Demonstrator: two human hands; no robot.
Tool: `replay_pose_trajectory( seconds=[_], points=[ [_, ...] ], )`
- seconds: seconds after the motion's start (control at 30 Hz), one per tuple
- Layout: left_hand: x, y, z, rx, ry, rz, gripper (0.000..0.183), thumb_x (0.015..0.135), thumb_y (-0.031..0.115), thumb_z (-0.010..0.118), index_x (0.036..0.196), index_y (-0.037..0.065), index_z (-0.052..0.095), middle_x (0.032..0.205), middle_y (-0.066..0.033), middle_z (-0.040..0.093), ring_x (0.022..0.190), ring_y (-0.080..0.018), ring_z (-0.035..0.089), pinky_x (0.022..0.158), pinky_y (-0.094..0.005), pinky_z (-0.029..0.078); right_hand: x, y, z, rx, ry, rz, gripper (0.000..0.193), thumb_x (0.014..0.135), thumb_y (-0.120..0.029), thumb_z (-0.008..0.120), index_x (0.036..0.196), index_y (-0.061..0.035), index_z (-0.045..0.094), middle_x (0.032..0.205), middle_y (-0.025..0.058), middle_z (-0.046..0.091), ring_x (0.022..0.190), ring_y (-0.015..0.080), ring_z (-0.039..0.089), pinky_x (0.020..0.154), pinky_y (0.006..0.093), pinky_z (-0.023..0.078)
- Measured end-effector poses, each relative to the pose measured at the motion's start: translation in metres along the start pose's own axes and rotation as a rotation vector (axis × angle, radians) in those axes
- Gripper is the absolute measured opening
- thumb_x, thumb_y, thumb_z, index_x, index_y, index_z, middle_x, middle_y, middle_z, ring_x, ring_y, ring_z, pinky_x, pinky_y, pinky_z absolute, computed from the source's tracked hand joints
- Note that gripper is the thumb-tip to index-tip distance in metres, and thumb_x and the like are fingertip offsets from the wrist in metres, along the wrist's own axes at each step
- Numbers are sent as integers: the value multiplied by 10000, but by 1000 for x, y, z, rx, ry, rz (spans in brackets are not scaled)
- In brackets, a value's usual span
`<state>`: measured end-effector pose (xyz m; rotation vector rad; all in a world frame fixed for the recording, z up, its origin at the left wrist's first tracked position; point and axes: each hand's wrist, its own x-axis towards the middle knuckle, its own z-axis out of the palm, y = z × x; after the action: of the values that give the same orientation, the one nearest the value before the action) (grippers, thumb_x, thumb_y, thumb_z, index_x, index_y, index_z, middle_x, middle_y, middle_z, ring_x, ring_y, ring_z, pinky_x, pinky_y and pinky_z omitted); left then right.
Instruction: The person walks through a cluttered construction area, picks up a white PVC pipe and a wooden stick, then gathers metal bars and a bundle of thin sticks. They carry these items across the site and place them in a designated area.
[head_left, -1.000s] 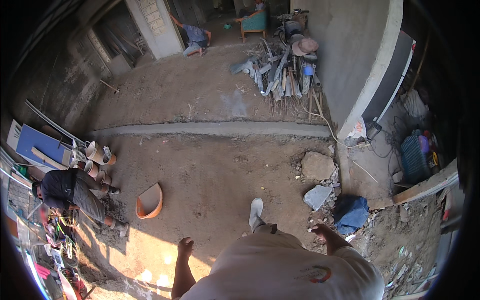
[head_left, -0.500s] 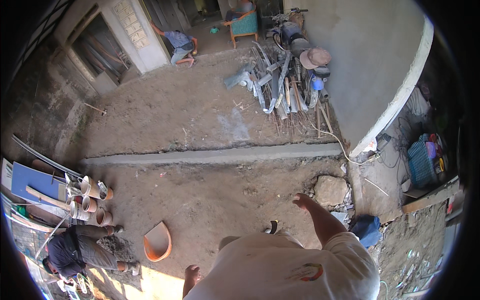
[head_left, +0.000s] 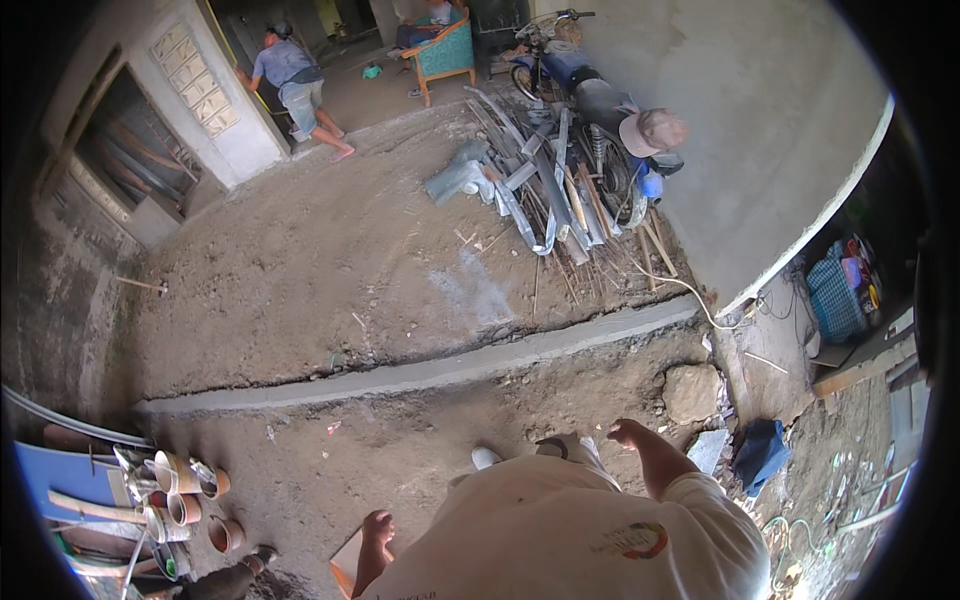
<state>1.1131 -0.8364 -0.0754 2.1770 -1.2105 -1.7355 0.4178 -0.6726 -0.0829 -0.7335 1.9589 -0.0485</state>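
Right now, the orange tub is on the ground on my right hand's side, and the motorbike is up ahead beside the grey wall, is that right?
Not quite: the head view shows the orange tub on the ground on your left hand's side, partly hidden by your forearm. The motorbike is up ahead beside the grey wall.

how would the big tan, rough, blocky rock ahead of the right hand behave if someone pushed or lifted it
The big tan, rough, blocky rock is probably heavy, given its solid bulk. Its uneven outline suggests it would scrape or tip rather than roll freely. Its coarse, dry-looking surface seems unlikely to be slippery.
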Motion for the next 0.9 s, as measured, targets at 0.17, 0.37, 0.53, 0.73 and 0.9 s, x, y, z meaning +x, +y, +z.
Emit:
replay_pose_trajectory(
  seconds=[0.17, 0.37, 0.53, 0.73, 0.9],
  points=[
    [84, 136, -87, 96, 175, 163, 198, 884, 100, 620, 1078, 60, 620, 707, -77, 613, 489, -142, 550, 401, -278, 428, 2, -34, -8, 270, 226, 30, 485, 819, -362, 706, 1203, -82, 608, 1109, 140, 660, 964, 267, 630, 805, 380, 505],
    [169, 238, -68, 55, 5, 200, 217, 887, 120, 632, 1094, 52, 620, 713, -79, 617, 496, -148, 556, 416, -277, 429, 25, -83, -29, 368, 210, 144, 471, 807, -337, 695, 1191, -76, 617, 1122, 150, 658, 1004, 270, 634, 835, 377, 511],
    [197, 327, 2, 126, -294, 139, 288, 900, 227, 654, 1130, 58, 616, 827, -75, 645, 588, -150, 585, 511, -297, 474, 86, -119, -57, 430, 122, 227, 456, 813, -341, 682, 1182, -80, 619, 1062, 154, 667, 799, 234, 669, 676, 386, 549],
    [260, 541, 17, 265, -261, 196, 306, 906, 202, 633, 1168, 47, 599, 873, -72, 645, 661, -134, 596, 566, -280, 495, 242, -204, -182, 413, 60, 272, 463, 819, -333, 683, 1204, -88, 604, 939, 139, 665, 697, 212, 651, 612, 347, 543],
    [362, 710, 27, 409, -150, 387, 317, 898, 186, 624, 1170, 26, 604, 993, -129, 677, 783, -193, 658, 589, -294, 527, 378, -369, -306, 393, 389, 38, 518, 830, -385, 665, 1267, -131, 554, 1068, 171, 656, 939, 279, 647, 826, 373, 514]
  ],
)
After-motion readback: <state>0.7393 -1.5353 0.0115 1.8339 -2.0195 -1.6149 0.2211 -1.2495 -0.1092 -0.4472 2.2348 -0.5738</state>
